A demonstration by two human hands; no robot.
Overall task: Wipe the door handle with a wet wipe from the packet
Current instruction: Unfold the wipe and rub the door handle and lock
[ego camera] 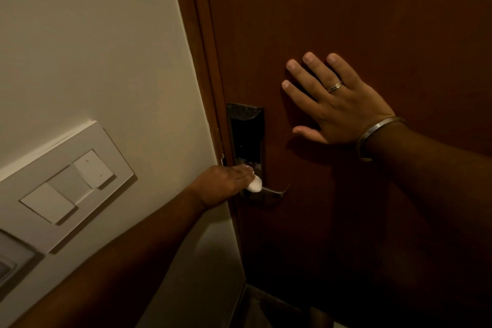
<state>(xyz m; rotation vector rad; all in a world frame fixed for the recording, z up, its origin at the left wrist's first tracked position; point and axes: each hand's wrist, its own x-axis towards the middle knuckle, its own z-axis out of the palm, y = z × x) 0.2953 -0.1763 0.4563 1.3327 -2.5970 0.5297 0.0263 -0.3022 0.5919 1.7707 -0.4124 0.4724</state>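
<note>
A metal lever door handle (275,190) sticks out to the right from a dark lock plate (247,136) on the brown door (346,8). My left hand (223,184) is closed around a bunched white wet wipe (254,185), which presses on the handle's inner end near the plate. My right hand (330,98) lies flat on the door with fingers spread, up and to the right of the lock, with a ring and a metal bangle on it. The wipe packet is not in view.
A cream wall (93,48) is on the left with a white switch panel (69,184). The brown door frame (205,48) runs between wall and door. A strip of floor (266,309) shows below.
</note>
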